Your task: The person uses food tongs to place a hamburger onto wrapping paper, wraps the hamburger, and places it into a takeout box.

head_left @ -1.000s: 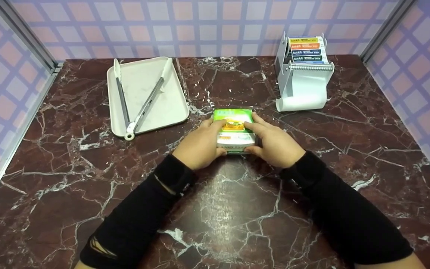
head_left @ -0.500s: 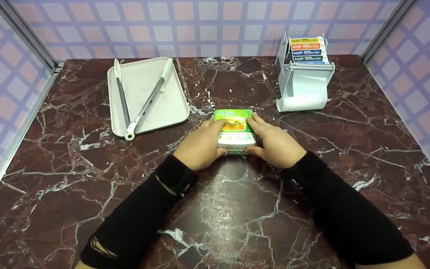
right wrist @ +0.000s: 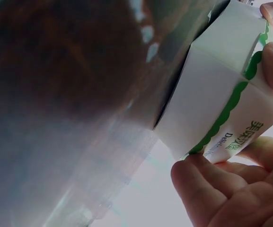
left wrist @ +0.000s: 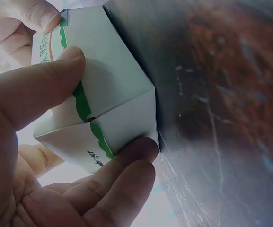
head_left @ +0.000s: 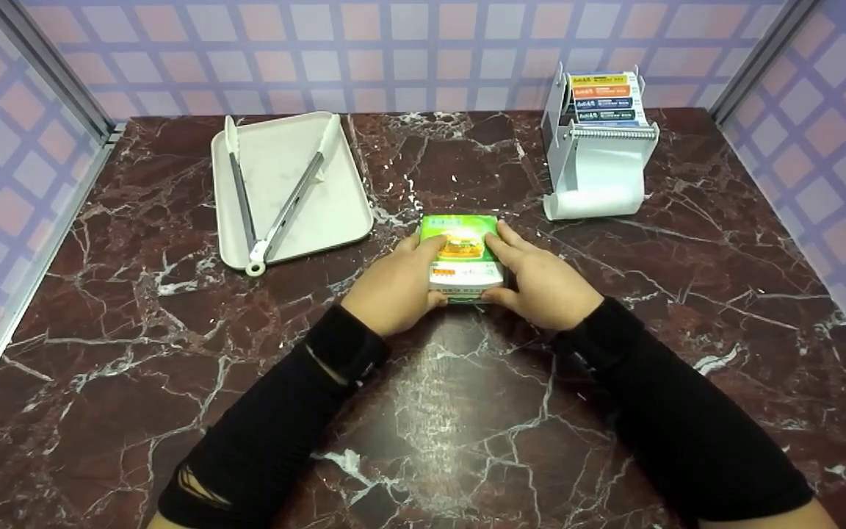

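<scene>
A burger box (head_left: 463,250) of green and white card, its lid closed and printed with a burger, sits on the table in the head view. My left hand (head_left: 397,283) grips its left side and my right hand (head_left: 544,283) its right side, with the thumbs at the front corners. In the left wrist view, the left thumb (left wrist: 46,80) presses the front wall and other fingers lie along the side of the box (left wrist: 110,61). The right wrist view shows right-hand fingers (right wrist: 207,182) against the side of the box (right wrist: 212,85), around its scalloped green seam.
Back left, white-tipped tongs (head_left: 294,195) lie spread across a pale tray (head_left: 283,147). A label dispenser (head_left: 603,110) with several coloured rolls and a hanging white strip (head_left: 606,173) stands at the back right. Patterned walls (head_left: 408,55) enclose the marbled table (head_left: 173,367).
My right index finger has drawn back slightly toward the lid's right edge. The box and both hands otherwise stay in place.
</scene>
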The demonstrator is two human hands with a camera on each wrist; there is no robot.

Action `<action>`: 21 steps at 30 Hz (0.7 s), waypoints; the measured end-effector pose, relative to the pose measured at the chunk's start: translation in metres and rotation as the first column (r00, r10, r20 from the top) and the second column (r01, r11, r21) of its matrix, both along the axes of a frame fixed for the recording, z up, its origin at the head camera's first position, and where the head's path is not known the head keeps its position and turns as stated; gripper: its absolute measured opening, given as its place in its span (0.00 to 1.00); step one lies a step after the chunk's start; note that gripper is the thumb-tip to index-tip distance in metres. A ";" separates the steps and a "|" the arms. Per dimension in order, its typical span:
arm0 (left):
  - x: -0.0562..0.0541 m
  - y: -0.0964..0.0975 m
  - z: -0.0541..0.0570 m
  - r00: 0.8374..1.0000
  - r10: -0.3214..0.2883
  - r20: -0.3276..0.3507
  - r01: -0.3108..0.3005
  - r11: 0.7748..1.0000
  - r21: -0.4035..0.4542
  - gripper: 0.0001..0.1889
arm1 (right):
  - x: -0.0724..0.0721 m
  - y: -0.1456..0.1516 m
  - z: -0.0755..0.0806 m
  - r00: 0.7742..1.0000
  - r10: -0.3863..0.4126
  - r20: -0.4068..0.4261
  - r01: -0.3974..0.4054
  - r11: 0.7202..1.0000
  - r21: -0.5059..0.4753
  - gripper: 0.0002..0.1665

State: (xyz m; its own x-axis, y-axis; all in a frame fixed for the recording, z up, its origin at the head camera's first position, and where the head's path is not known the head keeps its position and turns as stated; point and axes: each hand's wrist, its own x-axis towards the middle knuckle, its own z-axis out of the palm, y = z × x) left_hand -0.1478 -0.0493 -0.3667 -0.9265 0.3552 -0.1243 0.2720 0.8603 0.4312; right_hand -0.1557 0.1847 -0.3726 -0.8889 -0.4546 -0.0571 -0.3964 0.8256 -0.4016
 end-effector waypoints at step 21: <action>-0.003 -0.003 -0.001 0.999 0.015 0.034 -0.016 0.999 0.028 0.53 | -0.003 0.002 -0.002 1.000 -0.014 0.023 0.016 0.999 -0.046 0.57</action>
